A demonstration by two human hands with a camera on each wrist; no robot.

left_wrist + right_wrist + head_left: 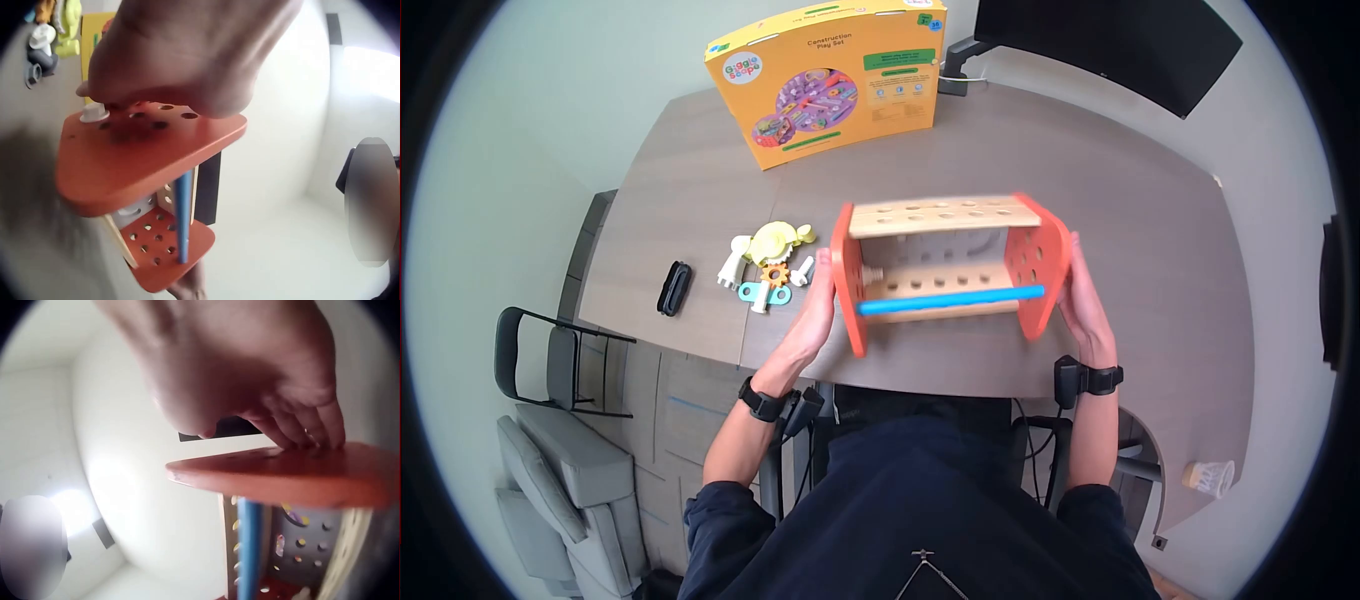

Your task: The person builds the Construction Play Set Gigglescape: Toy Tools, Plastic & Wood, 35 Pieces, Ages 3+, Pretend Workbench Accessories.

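Above the surface [1160, 230], a wooden toy toolbox [945, 216] is held between two hands, the left hand [810, 315] pressed to one red end panel, the right hand [1088, 310] bracing the other with extended fingers. It looks light and stiff; smooth paint might slip, making both end panels the surest hold. Nearby lie toy pieces [775, 243]; beyond stands a yellow box [890, 112].

On the desk [1165, 250], the construction play set box [840, 90] stands at the far side, left of the monitor [1115, 50]. Your left hand [815, 315] and right hand [1085, 310] flank the toy toolbox [945, 217]. Left of it lie the toy parts [775, 273]; farther left, the case [674, 288]. The cup [1208, 479] is near right.
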